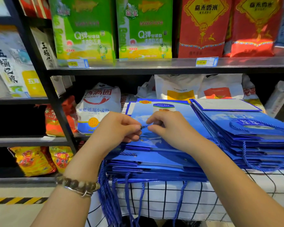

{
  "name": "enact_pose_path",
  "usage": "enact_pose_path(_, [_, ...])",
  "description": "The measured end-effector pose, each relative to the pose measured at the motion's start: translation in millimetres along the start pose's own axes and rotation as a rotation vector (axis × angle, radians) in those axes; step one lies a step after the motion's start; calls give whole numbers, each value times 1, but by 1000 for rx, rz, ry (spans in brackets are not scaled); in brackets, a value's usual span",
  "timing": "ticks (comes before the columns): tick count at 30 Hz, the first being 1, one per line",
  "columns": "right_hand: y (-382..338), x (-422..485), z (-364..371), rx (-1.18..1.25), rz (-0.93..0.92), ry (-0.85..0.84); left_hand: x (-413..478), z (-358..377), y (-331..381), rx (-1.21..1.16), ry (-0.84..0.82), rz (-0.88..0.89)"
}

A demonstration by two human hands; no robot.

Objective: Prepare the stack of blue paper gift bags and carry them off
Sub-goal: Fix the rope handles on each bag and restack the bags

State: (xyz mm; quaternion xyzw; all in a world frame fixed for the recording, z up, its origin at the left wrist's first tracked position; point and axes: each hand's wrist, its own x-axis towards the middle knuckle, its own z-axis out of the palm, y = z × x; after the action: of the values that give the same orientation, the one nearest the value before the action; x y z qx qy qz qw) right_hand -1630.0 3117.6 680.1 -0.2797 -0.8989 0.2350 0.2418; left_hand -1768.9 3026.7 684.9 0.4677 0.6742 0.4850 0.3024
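A stack of flat blue paper gift bags (156, 163) lies on a checked cloth, its blue cord handles (108, 199) hanging over the near edge. A second stack of blue bags (252, 133) lies to the right, turned the other way. Over the top bag of the near stack, my left hand (116, 128) and my right hand (169, 126) meet. Between their fingertips they pinch a short bit of blue cord (144, 127) close to an eyelet. A bead bracelet circles my left wrist.
The bags rest on a table covered with white cloth with a black grid (195, 199). Behind stands a black shelf rack (154, 64) with green and red rice boxes above and a flour sack (97, 108) below. More food bags fill the left shelves.
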Motion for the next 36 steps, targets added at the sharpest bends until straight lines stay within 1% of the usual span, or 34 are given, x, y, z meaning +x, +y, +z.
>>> enact_pose_path(4, [-3,1,4,124,-6,45,-2,2,-2,-31,67,29])
enact_pose_path(8, [-2,3,10,250,21,36,-4,3,-6,-64,95,42])
enact_pose_path(11, [-1,3,12,309,36,26,-5,4,-8,-79,105,45])
enact_pose_path(14, [0,1,14,331,59,22,-5,5,-11,-42,109,50])
enact_pose_path(16, [1,0,15,273,59,-1,-7,3,-11,59,83,61])
enact_pose_path(17, [2,0,14,215,52,-9,-8,0,-10,153,59,67])
enact_pose_path(20, [5,1,13,-35,-20,-36,-13,-12,-7,597,20,64])
enact_pose_path(21, [5,2,12,-103,-49,-57,-14,-16,-7,712,6,52])
enact_pose_path(22, [5,2,12,-156,-72,-77,-15,-18,-6,769,-18,37])
enact_pose_path(24, [3,3,11,-225,-109,-101,-14,-20,-7,757,-63,13])
enact_pose_path(30, [-4,2,7,-348,-154,-160,-13,-20,-12,734,-26,65])
enact_pose_path(33, [-5,3,8,-344,-164,-182,-12,-19,-12,687,1,89])
enact_pose_path(36, [-4,6,10,-300,-147,-194,-13,-15,-11,722,65,146])
